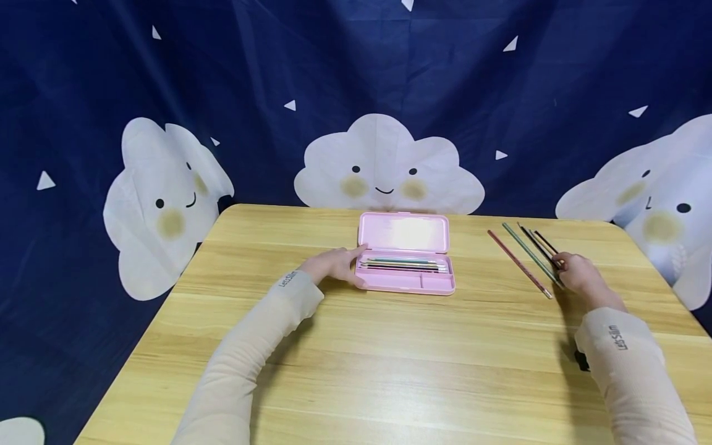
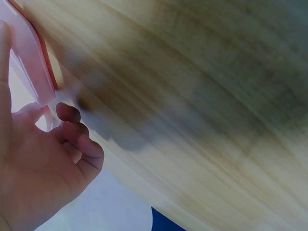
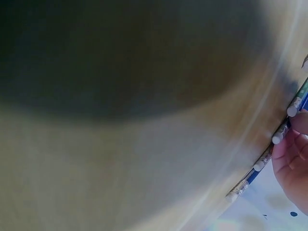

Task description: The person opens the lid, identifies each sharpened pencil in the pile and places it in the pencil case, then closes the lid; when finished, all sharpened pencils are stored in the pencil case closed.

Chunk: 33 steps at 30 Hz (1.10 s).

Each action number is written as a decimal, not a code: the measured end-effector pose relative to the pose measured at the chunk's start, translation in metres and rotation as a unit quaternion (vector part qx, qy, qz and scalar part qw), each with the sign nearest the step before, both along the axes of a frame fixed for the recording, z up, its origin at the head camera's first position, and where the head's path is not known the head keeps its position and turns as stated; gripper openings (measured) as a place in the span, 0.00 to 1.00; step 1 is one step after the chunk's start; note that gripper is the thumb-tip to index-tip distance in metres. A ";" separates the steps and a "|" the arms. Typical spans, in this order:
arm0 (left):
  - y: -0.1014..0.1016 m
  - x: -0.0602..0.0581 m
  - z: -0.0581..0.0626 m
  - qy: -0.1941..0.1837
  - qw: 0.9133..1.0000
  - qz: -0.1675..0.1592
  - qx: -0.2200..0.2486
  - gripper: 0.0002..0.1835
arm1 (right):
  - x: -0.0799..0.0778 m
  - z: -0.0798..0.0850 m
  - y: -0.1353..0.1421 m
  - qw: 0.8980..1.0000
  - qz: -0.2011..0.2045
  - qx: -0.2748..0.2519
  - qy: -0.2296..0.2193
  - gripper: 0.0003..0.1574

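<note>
A pink pencil case [image 1: 408,282] lies on the table with its lid [image 1: 384,230] raised. Several pencils [image 1: 402,266] lie side by side in its long compartment. My left hand [image 1: 334,264] grips the case's left end, thumb and forefinger spread along its sides. In the left wrist view its other fingers [image 2: 91,153] are curled beside the case. To the right, my right hand [image 1: 578,274] pinches a dark pencil [image 1: 546,241] near its eraser end, among other loose pencils. The right wrist view shows white erasers [image 3: 277,139] right at the fingertips.
A red pencil [image 1: 520,264] and a green pencil [image 1: 523,241] lie slanted on the wooden table [image 1: 417,358], left of my right hand. Behind the table's far edge hangs a dark blue curtain [image 1: 250,80] with white clouds.
</note>
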<state>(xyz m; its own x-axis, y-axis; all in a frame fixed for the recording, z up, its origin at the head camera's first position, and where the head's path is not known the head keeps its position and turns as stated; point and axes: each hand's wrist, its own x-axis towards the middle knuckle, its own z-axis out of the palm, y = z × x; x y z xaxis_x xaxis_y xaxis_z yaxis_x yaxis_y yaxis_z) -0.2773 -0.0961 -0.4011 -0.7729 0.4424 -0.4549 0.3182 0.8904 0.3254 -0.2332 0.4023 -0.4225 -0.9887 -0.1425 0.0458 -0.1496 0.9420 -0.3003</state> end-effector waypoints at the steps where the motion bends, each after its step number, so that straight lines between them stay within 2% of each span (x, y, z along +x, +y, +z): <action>1: 0.000 0.000 0.000 0.000 1.000 0.000 0.000 0.57 | 0.000 0.000 0.000 1.000 0.002 -0.001 -0.001 0.19; 4: 0.000 0.000 -0.001 -0.001 1.000 0.003 -0.001 0.58 | 0.000 0.001 -0.001 1.000 0.005 -0.012 -0.007 0.20; 11: 0.000 -0.001 -0.002 -0.002 1.000 0.004 -0.002 0.58 | -0.002 0.009 -0.009 0.998 0.027 -0.047 0.023 0.21; 16: 0.000 -0.002 -0.003 -0.002 1.000 0.003 -0.001 0.58 | -0.004 0.018 -0.024 0.997 0.039 -0.063 0.008 0.21; 25: 0.001 -0.001 -0.003 -0.006 1.000 0.004 0.000 0.58 | -0.006 0.023 -0.055 0.992 0.090 -0.070 0.061 0.17; 33: 0.000 0.000 -0.001 -0.006 1.000 0.004 0.005 0.57 | -0.008 0.030 -0.089 0.981 0.146 -0.092 0.093 0.15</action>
<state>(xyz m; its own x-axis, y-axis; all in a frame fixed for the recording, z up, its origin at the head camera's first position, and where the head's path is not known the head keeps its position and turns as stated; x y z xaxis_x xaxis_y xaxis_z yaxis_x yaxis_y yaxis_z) -0.2776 -0.0965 -0.4022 -0.7707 0.4411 -0.4599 0.3067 0.8894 0.3391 -0.2411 0.3135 -0.3930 -0.8793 -0.3898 0.2736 -0.4727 0.7840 -0.4024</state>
